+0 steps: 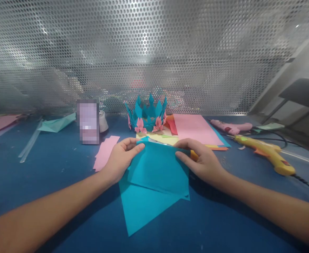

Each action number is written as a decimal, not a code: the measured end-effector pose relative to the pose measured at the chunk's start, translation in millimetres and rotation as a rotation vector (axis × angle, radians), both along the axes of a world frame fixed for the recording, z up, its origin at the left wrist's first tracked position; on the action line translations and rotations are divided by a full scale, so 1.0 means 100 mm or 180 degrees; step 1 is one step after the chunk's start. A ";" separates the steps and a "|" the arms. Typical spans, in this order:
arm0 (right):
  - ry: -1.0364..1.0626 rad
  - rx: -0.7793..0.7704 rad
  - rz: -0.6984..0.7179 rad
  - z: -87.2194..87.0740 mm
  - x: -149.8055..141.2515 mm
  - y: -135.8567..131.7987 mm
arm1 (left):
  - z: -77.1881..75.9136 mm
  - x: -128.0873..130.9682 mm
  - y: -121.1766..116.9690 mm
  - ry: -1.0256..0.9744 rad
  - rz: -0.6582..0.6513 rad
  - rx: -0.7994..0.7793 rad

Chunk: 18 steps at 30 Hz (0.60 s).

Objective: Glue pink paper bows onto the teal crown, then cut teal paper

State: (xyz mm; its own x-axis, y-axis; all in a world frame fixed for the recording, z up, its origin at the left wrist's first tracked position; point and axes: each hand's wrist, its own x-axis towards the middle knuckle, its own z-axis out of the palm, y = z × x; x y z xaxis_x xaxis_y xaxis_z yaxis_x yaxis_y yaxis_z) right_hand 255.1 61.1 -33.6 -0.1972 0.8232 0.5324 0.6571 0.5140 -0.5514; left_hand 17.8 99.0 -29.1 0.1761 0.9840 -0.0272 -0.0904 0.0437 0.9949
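Between my two hands is a blue sheet of paper [159, 165], raised off the table by its upper edge. My left hand [124, 156] pinches its upper left corner, thumb in front. At the upper right, my right hand [199, 160] grips the same sheet between thumb and fingers. Below it, partly covered, lies a second blue paper piece [141, 211] with a pointed lower corner. Behind them stands a blue paper crown [150, 114] trimmed with pink folded flowers [140, 125].
Pink paper pieces [105, 154] lie left of the sheet, near a blurred-out upright object [88, 123]. Clear glue sticks [32, 140] are farther left. To the right are a pink sheet [194, 128], a pink glue gun [230, 127] and a yellow glue gun [265, 153]. A perforated metal panel [144, 52] rises behind.
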 end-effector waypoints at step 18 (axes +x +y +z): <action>-0.0017 -0.0145 0.0154 -0.01 -0.01 0.00 | 0.00 -0.01 -0.04 0.0445 0.0128 0.0109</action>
State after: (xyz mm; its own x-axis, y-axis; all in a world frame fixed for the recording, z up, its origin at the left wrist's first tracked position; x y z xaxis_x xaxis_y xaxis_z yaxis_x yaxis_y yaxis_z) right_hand 253.8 60.8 -34.8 -0.2400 0.8360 0.4935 0.6351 0.5197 -0.5715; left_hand 16.7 95.1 -28.7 0.1333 0.9910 -0.0150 0.0481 0.0087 0.9988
